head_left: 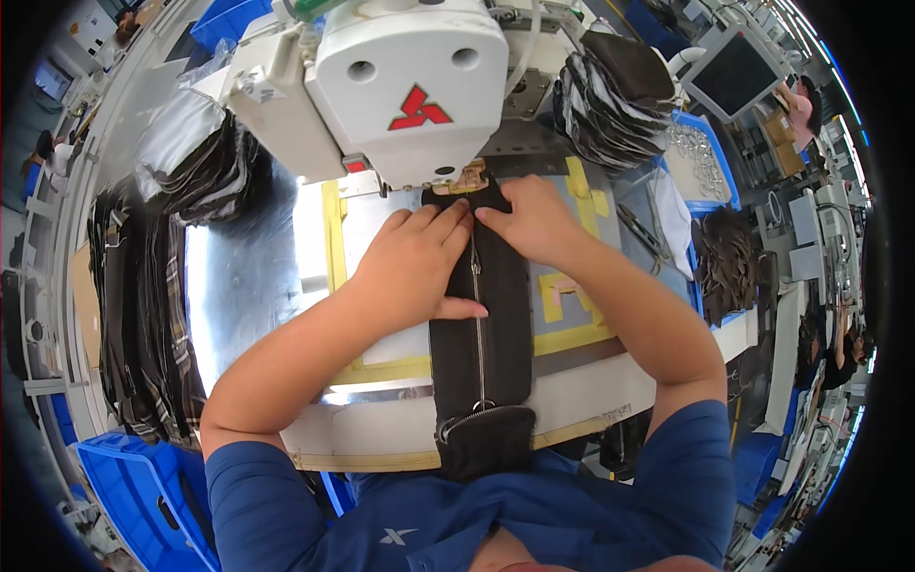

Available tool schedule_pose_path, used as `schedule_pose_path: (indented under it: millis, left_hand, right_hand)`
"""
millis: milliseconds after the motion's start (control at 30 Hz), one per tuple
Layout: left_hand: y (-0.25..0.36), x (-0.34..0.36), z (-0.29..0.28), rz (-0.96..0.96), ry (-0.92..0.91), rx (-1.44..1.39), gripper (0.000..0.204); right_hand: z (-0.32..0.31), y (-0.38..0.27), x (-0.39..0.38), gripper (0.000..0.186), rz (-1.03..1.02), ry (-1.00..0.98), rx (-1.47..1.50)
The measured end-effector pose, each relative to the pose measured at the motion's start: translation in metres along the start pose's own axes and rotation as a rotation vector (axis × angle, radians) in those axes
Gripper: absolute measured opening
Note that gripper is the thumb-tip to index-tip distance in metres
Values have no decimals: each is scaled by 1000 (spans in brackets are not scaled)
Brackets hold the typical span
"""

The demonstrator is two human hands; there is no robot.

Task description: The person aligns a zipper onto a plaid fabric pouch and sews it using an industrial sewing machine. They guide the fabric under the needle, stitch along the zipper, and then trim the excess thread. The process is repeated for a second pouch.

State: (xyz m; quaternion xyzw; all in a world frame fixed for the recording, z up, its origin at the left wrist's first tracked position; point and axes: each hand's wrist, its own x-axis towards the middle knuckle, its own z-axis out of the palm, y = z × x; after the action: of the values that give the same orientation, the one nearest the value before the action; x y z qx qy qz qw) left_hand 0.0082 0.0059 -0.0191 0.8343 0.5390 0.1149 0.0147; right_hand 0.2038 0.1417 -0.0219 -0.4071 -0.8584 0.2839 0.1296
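Cloth [507, 324], a long black strip, lay on the table [367, 431] with its long axis running from near to far, and a straight zipper [481, 367] followed this line. Its far end pointed under the sewing machine [412, 86], whose head partly hid it; the needle was hard to make out. The near end reached past the table edge. Left hand [410, 262] was spread flat on the cloth, thumb across the zipper. Right hand [536, 221] touched the far right edge; I cannot tell whether it pinched.
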Motion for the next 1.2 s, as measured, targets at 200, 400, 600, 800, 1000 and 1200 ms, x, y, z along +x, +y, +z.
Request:
schedule_pose_path:
  millis: [200, 400, 600, 800, 1000, 1200]
  left_hand:
    - [3, 3, -3, -13, -18, 7, 113]
    - [3, 3, -6, -19, -48, 9, 115]
    - [-2, 9, -3, 4, -29, -104, 114]
    - [-2, 10, -2, -4, -17, -172, 113]
    - [-2, 10, -2, -9, -27, -166, 113]
    - [0, 10, -1, -25, -38, -178, 113]
  right_hand:
    - [-8, -12, -3, 38, 58, -71, 47]
    - [-12, -16, -3, 32, 89, -134, 22]
    - [-12, -11, -34, 42, -486, 162, -192]
    - [-3, -14, -39, 57, -497, -37, -244]
    - [-7, -14, -38, 65, -502, -107, -243]
    - [-11, -14, -37, 68, -499, -129, -226]
